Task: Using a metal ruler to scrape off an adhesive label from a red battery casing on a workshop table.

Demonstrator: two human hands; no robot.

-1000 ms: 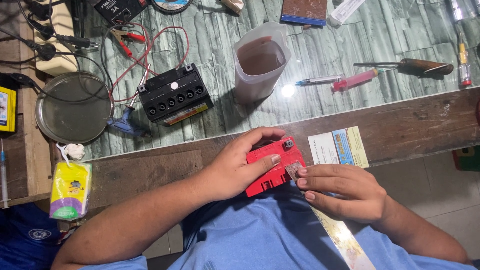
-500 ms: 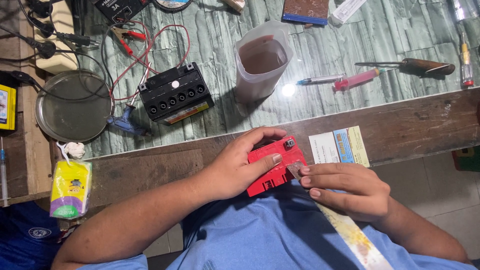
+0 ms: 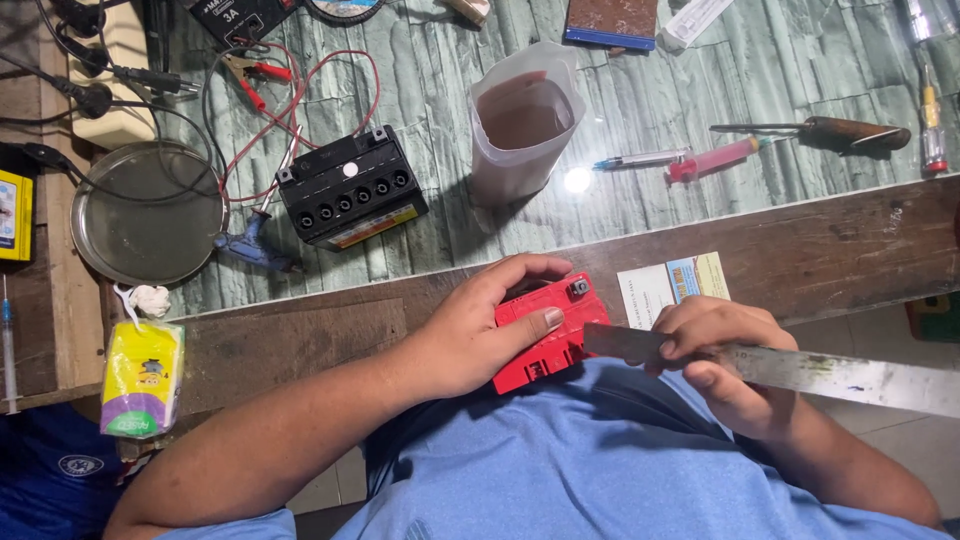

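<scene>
Since a second ago, the right hand [image 3: 722,362] has drawn back to the right of the red battery [image 3: 548,335] and now grips a flat metal blade [image 3: 800,368], whose near end lies against the battery's right side while the rest runs off toward the right edge of the frame. Fingers of that hand are wrapped tight around the blade. At the centre of the frame the left hand [image 3: 478,330] stays clamped over the red battery, thumb along its top edge and fingers pressed on its upper face, holding it against the person's blue shirt [image 3: 600,470] at the edge of the wooden bench [image 3: 820,250]. A small printed card [image 3: 672,285] lies on the bench just right of the battery. Higher up, on the green patterned tabletop [image 3: 640,110], sit a black battery [image 3: 350,188] with a row of open filler holes, red and black clip leads [image 3: 262,80] at upper left, a clear jug of dark liquid [image 3: 522,125] near the top centre, and a pink syringe [image 3: 690,162] with a wooden-handled screwdriver [image 3: 830,130] at upper right. A round metal lid [image 3: 148,212] rests at the left, and a yellow packet [image 3: 142,378] lies at lower left.
</scene>
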